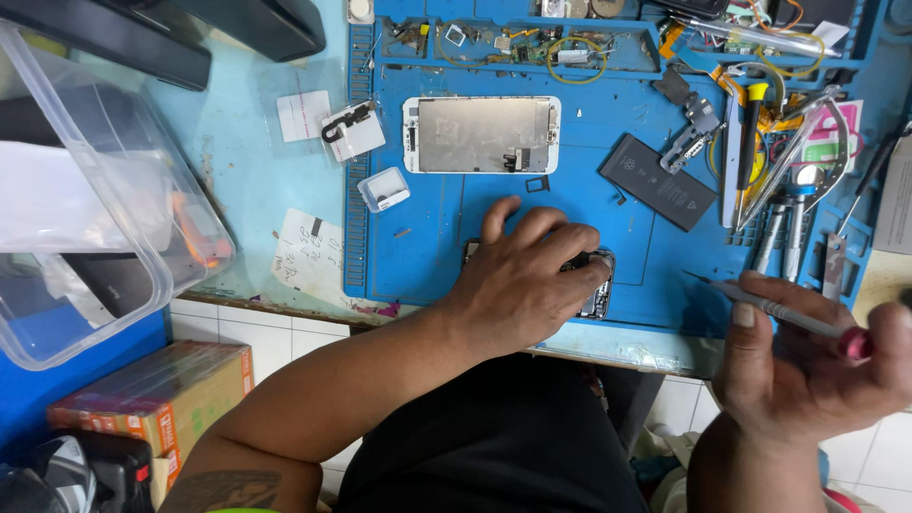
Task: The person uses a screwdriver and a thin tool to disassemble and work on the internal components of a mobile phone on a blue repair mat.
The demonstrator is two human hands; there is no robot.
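Phone body (597, 285), opened and dark, lies at lower centre of the blue mat (427, 247) on the desk, mostly under the left hand (522, 280), whose fingers are spread flat over it, pinning it down. Right hand (807, 370), lower right, pinches a thin screwdriver (774, 309) with a red end, tip off the phone and aimed left toward it. Detached screen panel (482, 135) sits above, black battery (657, 180) to its right. Step looks like work inside the body; next calls for bringing the tip precisely onto a small fastener while the body is kept from sliding.
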